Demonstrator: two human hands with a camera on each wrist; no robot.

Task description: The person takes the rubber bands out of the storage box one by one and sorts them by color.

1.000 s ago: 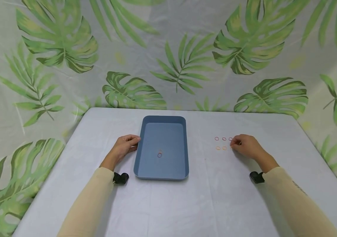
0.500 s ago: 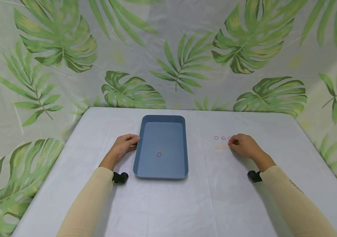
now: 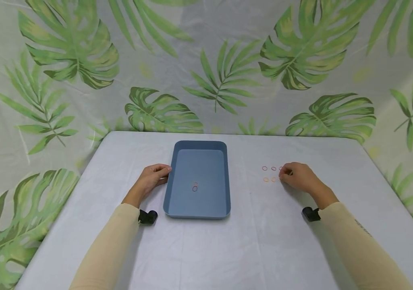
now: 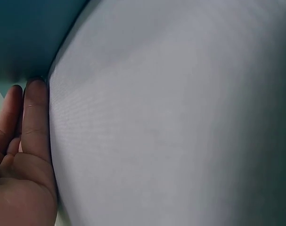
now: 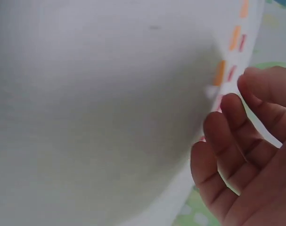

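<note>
A blue-grey tray [image 3: 197, 213] lies on the white table. Two small rubber-band-like rings [image 3: 195, 188], one reddish and one orange, sit in it. My left hand [image 3: 150, 177] rests at its left rim; in the left wrist view the straight fingers [image 4: 36, 117] lie against the tray's outer wall. To the tray's right, small red rings [image 3: 273, 168] form a row with orange rings [image 3: 266, 179] nearer me. My right hand [image 3: 298, 177] is at the right end of these rows, fingers bent, thumb and forefinger tips close together. Whether a ring is between them is hidden.
The white table [image 3: 206, 257] ends at a back edge beneath a leaf-printed cloth [image 3: 228, 52]. Black wrist-worn cameras [image 3: 148, 217] sit under both forearms, close to the tabletop.
My right hand shifts very slightly left, staying low by the rings, and now hides the third orange ring in the head view. My left hand and the tray stay put.
</note>
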